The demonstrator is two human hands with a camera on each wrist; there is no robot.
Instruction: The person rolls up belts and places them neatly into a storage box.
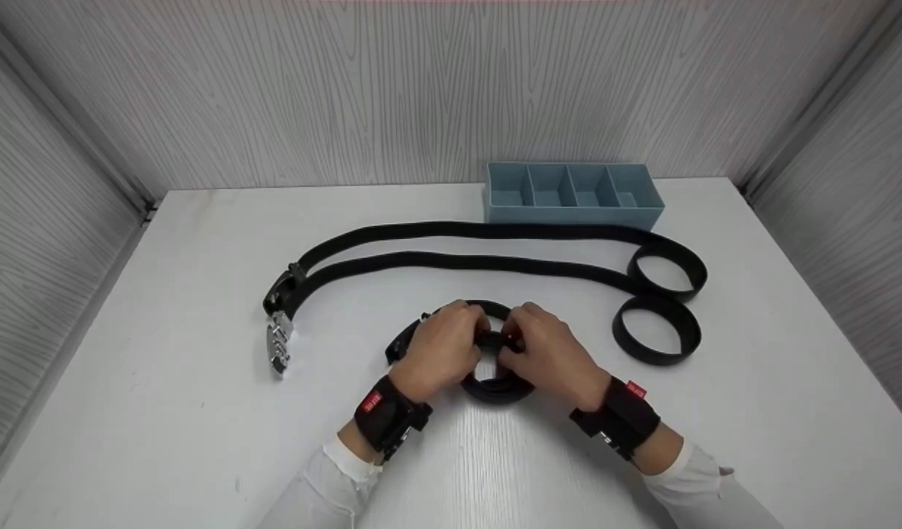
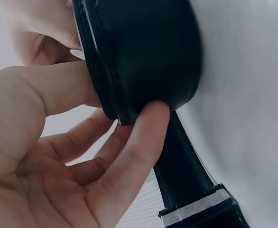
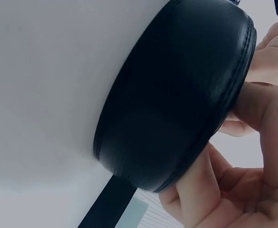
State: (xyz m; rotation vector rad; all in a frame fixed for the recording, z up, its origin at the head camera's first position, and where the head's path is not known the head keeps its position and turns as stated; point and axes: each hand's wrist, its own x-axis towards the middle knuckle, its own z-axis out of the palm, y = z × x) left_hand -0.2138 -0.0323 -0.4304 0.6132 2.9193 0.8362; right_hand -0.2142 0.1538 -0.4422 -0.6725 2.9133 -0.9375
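Observation:
A black leather belt stands on edge on the table, wound into a ring in front of the person. The left hand pinches the ring's upper left, with its thumb inside the loop and a fingertip against the outer face in the left wrist view. From the other side, the right hand holds the coil's upper right, its fingers curled at the edge. Layered, stitched edges of the belt show in the right wrist view. Its dark buckle end lies left, partly behind the left hand; a metal band shows there.
Two more black belts, a far one and a nearer one, stretch behind the hands. Their buckles lie left, one a shiny silver buckle; their right ends curl into rings. A blue-grey four-slot box stands at the back.

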